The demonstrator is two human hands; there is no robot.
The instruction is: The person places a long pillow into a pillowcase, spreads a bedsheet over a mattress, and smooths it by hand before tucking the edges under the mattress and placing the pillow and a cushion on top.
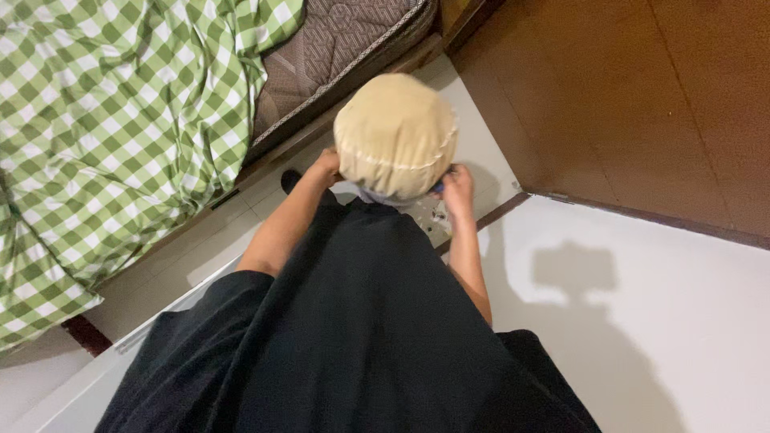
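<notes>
Holding: a tan pillow [395,135] is gripped at frame centre.
Left hand [325,170]: clenched on its left edge.
Right hand [457,189]: clenched on its right edge.
Nearby: a green checked bedsheet [112,120], upper left.

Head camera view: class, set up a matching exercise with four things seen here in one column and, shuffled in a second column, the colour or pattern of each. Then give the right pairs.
Things:
1. Round stuffed pillow held between both hands
2. Bed sheet
3. Loose garment worn by the person
4. Wooden door

Colours:
A. Black
B. Brown
C. Tan
D. Green and white checks

Pairs: 1-C, 2-D, 3-A, 4-B
</notes>
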